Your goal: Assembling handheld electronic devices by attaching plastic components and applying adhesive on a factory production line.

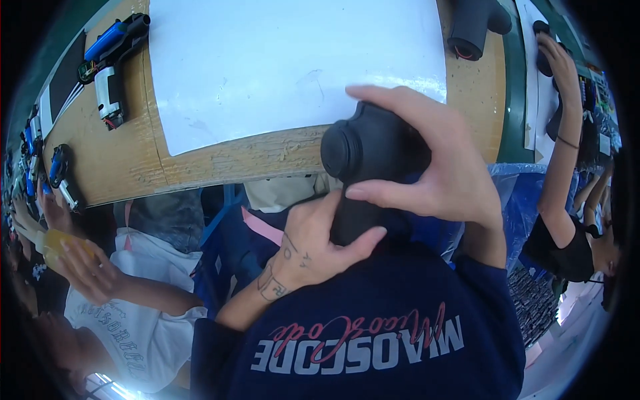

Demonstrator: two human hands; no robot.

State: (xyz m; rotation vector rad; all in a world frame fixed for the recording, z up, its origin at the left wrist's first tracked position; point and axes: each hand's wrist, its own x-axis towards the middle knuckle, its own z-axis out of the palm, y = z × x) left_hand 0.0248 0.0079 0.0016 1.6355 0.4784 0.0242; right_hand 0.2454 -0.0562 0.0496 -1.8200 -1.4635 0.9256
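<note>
A black device (393, 143) is held at the tabletop's (267, 153) near edge; the right hand (450, 163) has its fingers gripping the body, the left hand (313, 230) the handle (357, 217); beyond lies a white sheet (293, 73); far left, a motor assembly (115, 55); far right, a black housing (472, 28).

Ahead of the grip stretches a pale wooden table (480, 87), its near edge rough and worn, with a glossy white sheet (293, 67) covering the middle. Farther right of the grip, past the table's end, runs a green surface (515, 113), whether floor or bench is unclear. Just right of the grip sits translucent blue plastic sheeting (513, 187). Left of the grip, by the near edge, part of a blue seat frame (223, 215) shows. Well behind and left of it, a white light (113, 388) glares.
</note>
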